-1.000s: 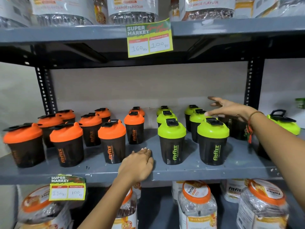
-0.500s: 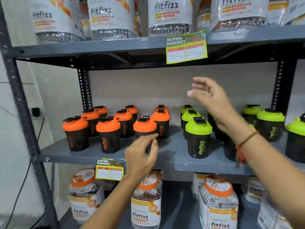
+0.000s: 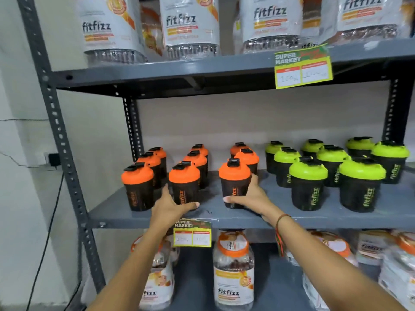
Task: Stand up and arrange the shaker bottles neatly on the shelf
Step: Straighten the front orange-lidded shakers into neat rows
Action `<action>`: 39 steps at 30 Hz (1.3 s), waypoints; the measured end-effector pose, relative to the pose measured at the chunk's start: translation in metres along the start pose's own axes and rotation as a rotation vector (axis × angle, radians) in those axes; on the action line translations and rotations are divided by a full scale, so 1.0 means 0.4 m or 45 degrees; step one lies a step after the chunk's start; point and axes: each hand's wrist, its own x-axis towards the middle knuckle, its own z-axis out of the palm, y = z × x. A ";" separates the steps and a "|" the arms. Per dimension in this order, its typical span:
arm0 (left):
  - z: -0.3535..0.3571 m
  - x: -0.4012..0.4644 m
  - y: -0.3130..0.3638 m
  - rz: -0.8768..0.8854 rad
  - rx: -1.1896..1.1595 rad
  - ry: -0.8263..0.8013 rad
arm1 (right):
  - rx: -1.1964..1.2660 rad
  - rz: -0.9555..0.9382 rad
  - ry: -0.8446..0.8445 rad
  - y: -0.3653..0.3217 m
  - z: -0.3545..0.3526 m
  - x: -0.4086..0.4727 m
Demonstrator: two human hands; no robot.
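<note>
I worry most about the middle shelf (image 3: 280,219): the shaker bottles stand close, so a hard nudge could topple one into its neighbours or off the front lip. At that lip, my left hand (image 3: 170,206) cups the second front orange-lidded bottle (image 3: 184,185); my right hand (image 3: 251,196) wraps the third (image 3: 234,182).

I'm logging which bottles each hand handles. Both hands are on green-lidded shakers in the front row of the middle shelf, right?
Not quite: the lids are orange, not green. In the head view the left hand is on one front-row orange-lidded shaker and the right hand on the next one, on the middle shelf. The green-lidded shakers stand untouched to the right.
</note>
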 end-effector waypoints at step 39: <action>0.068 -0.027 0.042 0.088 0.077 0.119 | 0.073 -0.060 0.006 0.050 -0.123 -0.059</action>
